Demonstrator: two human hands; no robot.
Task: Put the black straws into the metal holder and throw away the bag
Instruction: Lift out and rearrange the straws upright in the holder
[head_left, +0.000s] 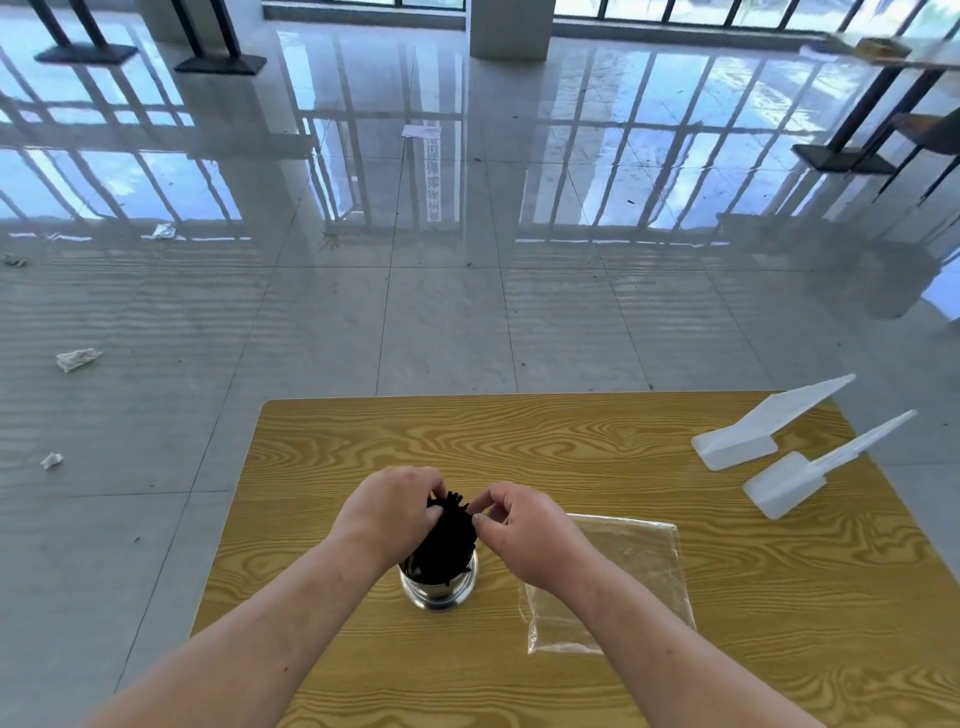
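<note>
A bunch of black straws (448, 543) stands upright in the round metal holder (439, 590) near the middle of the wooden table (519, 441). My left hand (392, 506) wraps the left side of the straw tops. My right hand (522, 525) pinches the tops from the right with thumb and fingers. A flat clear plastic bag (639, 556) lies on the table just right of the holder, partly under my right forearm.
Two white plastic scoops (743, 439) (795, 486) lie at the table's far right. Beyond the table is a shiny tiled floor with scraps of paper (77, 358) on the left. Black table legs (852, 150) stand far right.
</note>
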